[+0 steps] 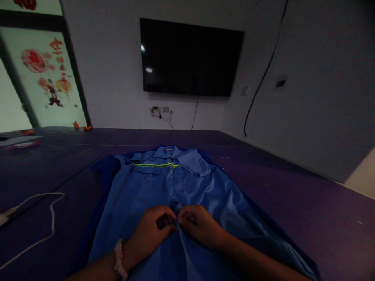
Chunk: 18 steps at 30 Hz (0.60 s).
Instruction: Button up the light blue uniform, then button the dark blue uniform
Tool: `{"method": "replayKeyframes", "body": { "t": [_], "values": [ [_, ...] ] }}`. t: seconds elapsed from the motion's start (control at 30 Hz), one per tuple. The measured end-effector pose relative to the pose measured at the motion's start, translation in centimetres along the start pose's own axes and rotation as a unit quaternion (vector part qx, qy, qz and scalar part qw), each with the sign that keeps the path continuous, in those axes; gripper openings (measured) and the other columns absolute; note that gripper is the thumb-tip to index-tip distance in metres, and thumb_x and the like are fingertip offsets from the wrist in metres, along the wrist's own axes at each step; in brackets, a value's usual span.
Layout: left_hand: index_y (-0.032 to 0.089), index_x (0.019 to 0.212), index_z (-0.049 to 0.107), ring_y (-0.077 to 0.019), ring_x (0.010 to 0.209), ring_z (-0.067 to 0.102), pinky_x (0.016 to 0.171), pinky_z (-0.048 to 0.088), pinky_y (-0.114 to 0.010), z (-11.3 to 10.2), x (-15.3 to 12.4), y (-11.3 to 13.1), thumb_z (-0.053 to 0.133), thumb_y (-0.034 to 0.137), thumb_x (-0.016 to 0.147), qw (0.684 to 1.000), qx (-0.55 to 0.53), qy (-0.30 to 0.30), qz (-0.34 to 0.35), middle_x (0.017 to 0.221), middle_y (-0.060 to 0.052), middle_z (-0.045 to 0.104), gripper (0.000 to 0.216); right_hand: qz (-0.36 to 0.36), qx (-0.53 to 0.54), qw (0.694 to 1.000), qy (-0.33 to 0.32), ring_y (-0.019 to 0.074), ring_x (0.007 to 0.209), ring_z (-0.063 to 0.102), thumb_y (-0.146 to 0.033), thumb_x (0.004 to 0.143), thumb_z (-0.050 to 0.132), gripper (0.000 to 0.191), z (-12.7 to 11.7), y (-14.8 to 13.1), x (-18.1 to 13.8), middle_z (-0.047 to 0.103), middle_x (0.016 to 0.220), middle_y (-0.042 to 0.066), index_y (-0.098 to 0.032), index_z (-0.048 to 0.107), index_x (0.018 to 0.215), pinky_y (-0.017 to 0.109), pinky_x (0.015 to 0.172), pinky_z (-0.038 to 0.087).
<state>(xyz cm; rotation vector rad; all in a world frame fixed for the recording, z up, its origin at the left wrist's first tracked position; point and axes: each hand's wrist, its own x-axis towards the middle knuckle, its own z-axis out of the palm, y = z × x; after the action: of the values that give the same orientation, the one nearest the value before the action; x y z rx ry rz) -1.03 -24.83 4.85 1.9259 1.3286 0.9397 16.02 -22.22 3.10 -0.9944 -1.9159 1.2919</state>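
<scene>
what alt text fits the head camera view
A person's left hand and right hand pinch the front of a blue collared garment spread on a dark purple surface. A yellow-green stripe crosses its chest; beyond, a black television hangs on a wall.

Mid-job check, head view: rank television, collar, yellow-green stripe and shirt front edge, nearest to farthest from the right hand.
From the right hand:
1. Shirt front edge: touching, left side.
2. Yellow-green stripe: ahead, across the chest.
3. Collar: ahead, just past the stripe.
4. Television: ahead, up on the wall.
</scene>
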Motion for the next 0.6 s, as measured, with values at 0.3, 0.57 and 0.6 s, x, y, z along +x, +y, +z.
{"method": "replayKeyframes", "body": {
  "t": [0.3, 0.57, 0.6],
  "values": [
    [0.018, 0.069, 0.061, -0.0104, 0.062, 0.053, 0.060, 0.040, -0.019, 0.09, 0.13, -0.50, 0.054, 0.013, 0.064, 1.000, 0.011, -0.007, -0.003, 0.066, 0.003, 0.060, 0.009, 0.008, -0.001, 1.000, 0.013, 0.0061, 0.043, 0.040, -0.027, 0.074, 0.053, 0.011, 0.11, -0.25, -0.03, 0.048, 0.053, -0.005, -0.016, 0.056, 0.073, 0.017, 0.044, 0.032],
    [0.018, 0.066, 0.059, -0.0101, 0.062, 0.052, 0.060, 0.039, -0.019, 0.04, 0.24, -0.72, 0.052, 0.012, 0.063, 1.000, 0.005, -0.021, 0.012, 0.065, 0.003, 0.058, 0.009, 0.009, 0.000, 1.000, 0.015, 0.0064, 0.045, 0.042, -0.028, 0.075, 0.054, 0.012, 0.07, -0.13, -0.03, 0.050, 0.055, -0.004, -0.016, 0.056, 0.073, 0.017, 0.044, 0.032],
    [0.018, 0.066, 0.059, -0.0102, 0.062, 0.052, 0.060, 0.039, -0.019, 0.02, 0.26, -0.73, 0.052, 0.012, 0.063, 1.000, 0.009, -0.024, 0.012, 0.065, 0.003, 0.058, 0.010, 0.009, -0.001, 1.000, 0.015, 0.0065, 0.045, 0.042, -0.029, 0.075, 0.055, 0.013, 0.07, -0.12, -0.03, 0.050, 0.055, -0.004, -0.016, 0.056, 0.073, 0.017, 0.044, 0.032]
  ]
}}
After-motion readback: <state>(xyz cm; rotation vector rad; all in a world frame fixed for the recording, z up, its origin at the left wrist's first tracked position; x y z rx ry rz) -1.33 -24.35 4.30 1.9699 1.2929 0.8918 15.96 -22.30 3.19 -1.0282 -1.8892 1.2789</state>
